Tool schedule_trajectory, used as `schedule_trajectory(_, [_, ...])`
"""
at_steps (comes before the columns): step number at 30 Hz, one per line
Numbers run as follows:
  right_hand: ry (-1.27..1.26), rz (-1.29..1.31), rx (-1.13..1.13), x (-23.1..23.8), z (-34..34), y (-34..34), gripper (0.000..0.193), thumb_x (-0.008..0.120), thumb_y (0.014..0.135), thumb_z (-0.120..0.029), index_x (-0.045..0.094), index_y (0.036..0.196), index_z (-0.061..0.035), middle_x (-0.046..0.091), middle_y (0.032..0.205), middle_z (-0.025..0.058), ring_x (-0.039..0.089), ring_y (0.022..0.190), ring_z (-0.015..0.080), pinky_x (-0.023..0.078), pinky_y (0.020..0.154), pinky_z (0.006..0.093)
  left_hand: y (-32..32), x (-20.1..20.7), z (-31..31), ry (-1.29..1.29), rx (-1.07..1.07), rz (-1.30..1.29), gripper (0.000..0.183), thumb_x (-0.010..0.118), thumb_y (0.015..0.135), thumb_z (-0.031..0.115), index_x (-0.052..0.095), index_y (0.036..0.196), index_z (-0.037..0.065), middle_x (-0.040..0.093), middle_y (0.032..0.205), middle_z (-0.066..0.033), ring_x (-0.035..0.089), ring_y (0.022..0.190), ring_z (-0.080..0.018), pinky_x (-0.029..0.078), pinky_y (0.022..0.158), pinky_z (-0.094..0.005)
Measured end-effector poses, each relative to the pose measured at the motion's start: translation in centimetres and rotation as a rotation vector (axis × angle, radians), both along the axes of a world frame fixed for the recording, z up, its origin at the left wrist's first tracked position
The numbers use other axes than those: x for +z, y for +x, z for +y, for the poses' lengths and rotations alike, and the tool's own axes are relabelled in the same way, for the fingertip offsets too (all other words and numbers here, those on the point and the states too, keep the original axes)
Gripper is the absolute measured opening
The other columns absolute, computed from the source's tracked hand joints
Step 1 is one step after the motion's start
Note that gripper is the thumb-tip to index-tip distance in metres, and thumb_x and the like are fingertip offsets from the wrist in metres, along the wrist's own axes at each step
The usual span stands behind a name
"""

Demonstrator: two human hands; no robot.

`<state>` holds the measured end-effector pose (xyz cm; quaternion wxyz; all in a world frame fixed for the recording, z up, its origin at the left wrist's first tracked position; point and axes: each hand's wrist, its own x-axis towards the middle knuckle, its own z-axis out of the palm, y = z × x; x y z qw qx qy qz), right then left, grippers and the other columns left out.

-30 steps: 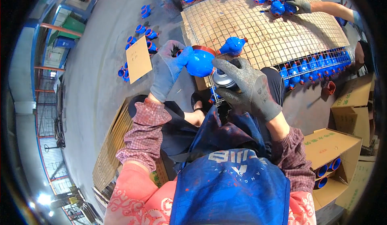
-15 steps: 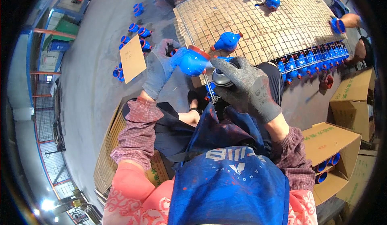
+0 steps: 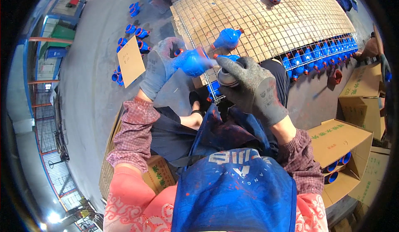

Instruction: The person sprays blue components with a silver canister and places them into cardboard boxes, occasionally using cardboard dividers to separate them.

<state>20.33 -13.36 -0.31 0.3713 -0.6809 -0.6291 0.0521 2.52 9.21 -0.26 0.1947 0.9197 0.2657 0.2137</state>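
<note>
My left hand (image 3: 160, 67), in a grey work glove, is closed round one end of a rounded blue casting with red rims (image 3: 195, 63). The casting is tilted in the air, its near-side edge blurred. Close to its right, my gloved right hand (image 3: 261, 88) grips a spray can (image 3: 226, 78), index finger over the top. A pale mist spans the small gap between can and casting. Just beyond my hands, another blue casting (image 3: 227, 39) lies on the wire mesh. Part of one more blue casting (image 3: 229, 58) shows behind the can.
A mesh-topped table (image 3: 266, 24) with cardboard carries blue castings at its far edge; several more (image 3: 318, 55) line its right side below. A cardboard sheet (image 3: 131, 61) stands by floor pieces. Open cartons (image 3: 341, 138) sit at right. A co-worker's arm (image 3: 371, 48) shows at far right.
The casting in my left hand has turned slightly, its rim now blurred. The co-worker's hand and blue casting have left the table's right corner. The whole view has shifted a little.
</note>
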Motion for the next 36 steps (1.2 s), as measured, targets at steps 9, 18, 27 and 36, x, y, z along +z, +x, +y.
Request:
schedule_trajectory(9, [0.437, 0.170, -0.435, -4.3, -6.4, 8.9, 0.059, 0.073, 0.081, -0.002, 0.052, 0.137, -0.0017, 0.058, 0.127, 0.0116, 0.057, 0.112, 0.0211, 0.048, 0.096, 0.0331, -1.3, -0.6, 0.9, -0.185, 0.117, -0.058, 0.031, 0.071, 0.087, 0.014, 0.062, 0.115, 0.004, 0.063, 0.097, -0.0006, 0.057, 0.088, -0.0070, 0.047, 0.077, -0.0221])
schedule_trajectory(18, [-0.056, 0.490, -1.189, -26.0, -27.0, 20.8, 0.078, 0.080, 0.079, -0.020, 0.041, 0.141, 0.0057, 0.055, 0.131, 0.0200, 0.057, 0.117, 0.0251, 0.045, 0.099, 0.0348, -5.9, 1.6, 7.1, -0.243, 0.205, -0.256, 0.028, 0.071, 0.088, 0.020, 0.066, 0.109, 0.003, 0.062, 0.092, -0.0025, 0.058, 0.082, -0.0094, 0.049, 0.073, -0.0248])
schedule_trajectory(27, [-0.336, 0.268, -1.334, -34.5, -30.3, 13.8, 0.083, 0.083, 0.073, -0.024, 0.044, 0.137, 0.0096, 0.057, 0.127, 0.0243, 0.059, 0.113, 0.0296, 0.047, 0.097, 0.0346, -16.9, -0.5, 13.1, -0.057, 0.676, 0.043, 0.038, 0.067, 0.089, 0.039, 0.067, 0.099, 0.003, 0.069, 0.085, -0.0141, 0.066, 0.079, -0.0228, 0.050, 0.074, -0.0359])
schedule_trajectory(36, [0.067, -0.052, -1.086, -14.3, -18.8, 11.8, 0.042, 0.061, 0.095, -0.021, 0.055, 0.128, 0.0036, 0.061, 0.125, 0.0180, 0.058, 0.112, 0.0309, 0.044, 0.099, 0.0373, -29.0, -18.3, 14.5, -0.122, 0.919, 0.585, 0.057, 0.057, 0.086, 0.061, 0.072, 0.097, 0.007, 0.069, 0.097, -0.0218, 0.066, 0.095, -0.0407, 0.049, 0.082, -0.0476])
